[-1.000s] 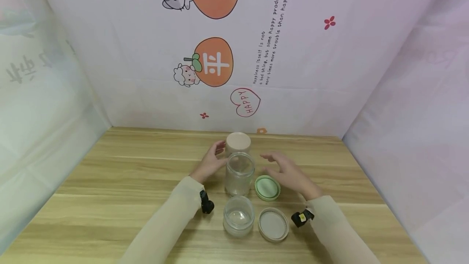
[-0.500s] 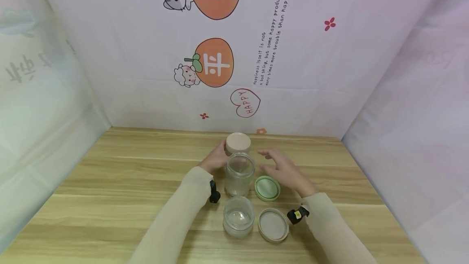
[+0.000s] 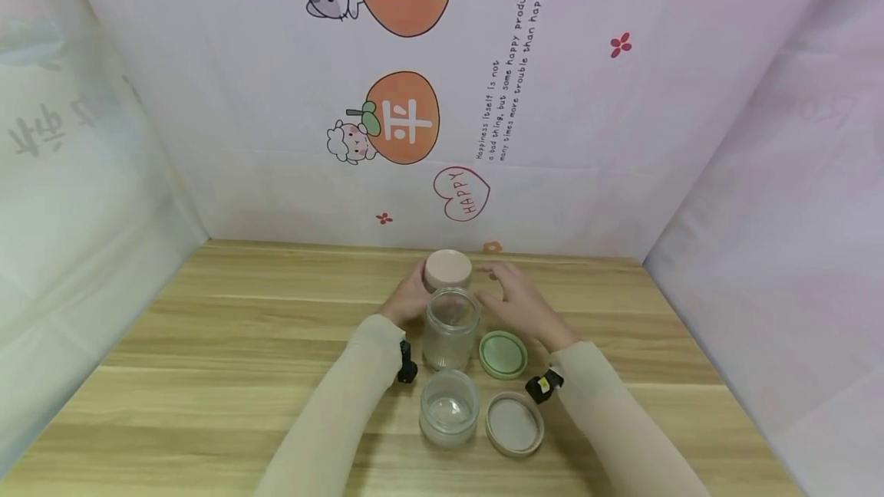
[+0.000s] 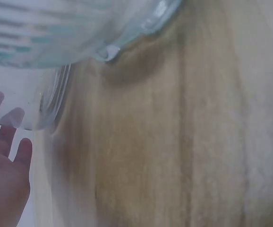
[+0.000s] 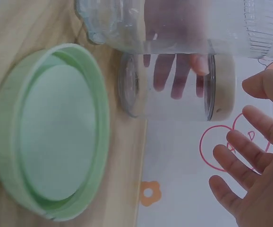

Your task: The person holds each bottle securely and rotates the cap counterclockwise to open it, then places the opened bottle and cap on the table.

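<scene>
At the back of the table stands a clear glass jar (image 5: 139, 90) with a beige lid (image 3: 448, 268) on it. My left hand (image 3: 409, 297) holds this jar from the left; its fingers show through the glass in the right wrist view. My right hand (image 3: 519, 301) is to the right of the lid, fingers spread and apart from it. In front of the lidded jar, partly hiding it, is a tall glass jar (image 3: 449, 340) without a lid. A green lid (image 3: 503, 354) lies on the table below my right hand.
Nearer the front, a shorter lidless glass jar (image 3: 449, 416) stands beside an upturned beige lid (image 3: 514, 424). The wooden table (image 3: 228, 359) meets a printed white cloth (image 3: 552, 198) at the back. More cloth hangs on both sides.
My left hand has moved forward and right, onto the lidded jar. The right hand has come left and forward, closer to that jar's lid. The other jars and lids have stayed put.
</scene>
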The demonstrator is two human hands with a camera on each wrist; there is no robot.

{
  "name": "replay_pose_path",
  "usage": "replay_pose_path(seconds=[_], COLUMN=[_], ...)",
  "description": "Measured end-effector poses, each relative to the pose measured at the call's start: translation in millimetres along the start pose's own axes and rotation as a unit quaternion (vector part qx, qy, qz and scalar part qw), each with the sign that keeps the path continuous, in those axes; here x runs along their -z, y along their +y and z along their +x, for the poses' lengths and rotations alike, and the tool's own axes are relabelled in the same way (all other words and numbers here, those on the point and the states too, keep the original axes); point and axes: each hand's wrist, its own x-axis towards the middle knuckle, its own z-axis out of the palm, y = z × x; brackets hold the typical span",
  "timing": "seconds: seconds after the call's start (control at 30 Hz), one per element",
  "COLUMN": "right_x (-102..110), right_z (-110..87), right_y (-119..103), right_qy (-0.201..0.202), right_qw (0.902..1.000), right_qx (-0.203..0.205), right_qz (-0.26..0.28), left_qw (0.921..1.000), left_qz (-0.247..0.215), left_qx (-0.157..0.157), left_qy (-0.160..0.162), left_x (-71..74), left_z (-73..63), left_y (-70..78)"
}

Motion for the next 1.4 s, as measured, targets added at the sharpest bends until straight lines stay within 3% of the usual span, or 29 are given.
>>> replay_pose_path(seconds=[0.23, 0.37, 0.57, 0.8, 0.93, 1.07, 1.13, 1.4], right_x=[-5.6, -11.1, -19.1, -23.0, -27.7, -30.9, -30.7, -30.7], right_z=[20.1, 31.1, 45.8, 58.7, 64.0, 67.0, 67.1, 67.7], right_y=[-7.1, -8.7, -11.7, -18.7, -16.4, -12.8, -12.3, -7.9], right_qy=[0.01, 0.019, 0.009, -0.009, -0.022, -0.025, -0.024, -0.029], right_qw=[0.9984, 0.9952, 0.9899, 0.9808, 0.9729, 0.9755, 0.9795, 0.9883], right_qx=[-0.001, 0.005, -0.018, -0.005, -0.003, -0.004, -0.007, -0.019], right_qz=[-0.056, -0.096, -0.14, -0.195, -0.23, -0.219, -0.2, -0.149], left_qw=[0.9997, 0.9995, 0.9988, 0.9984, 0.9973, 0.9976, 0.9975, 0.9966], left_qz=[0.022, 0.031, 0.045, 0.012, -0.011, 0.014, 0.035, 0.064], left_qx=[0.005, 0.003, 0.002, -0.039, -0.043, -0.042, -0.045, -0.034], left_qy=[0.004, -0.01, -0.017, -0.039, -0.058, -0.053, -0.043, -0.038], left_x=[0.5, 0.8, 1.9, 2.7, 5.7, 7.3, 6.8, 7.2], left_z=[-3.3, -3.8, -4.7, -7.5, -12.8, -8.2, -1.5, -2.1], left_y=[4.3, 6.7, 6.3, 7.0, 15.2, 9.0, -1.2, 0.9])
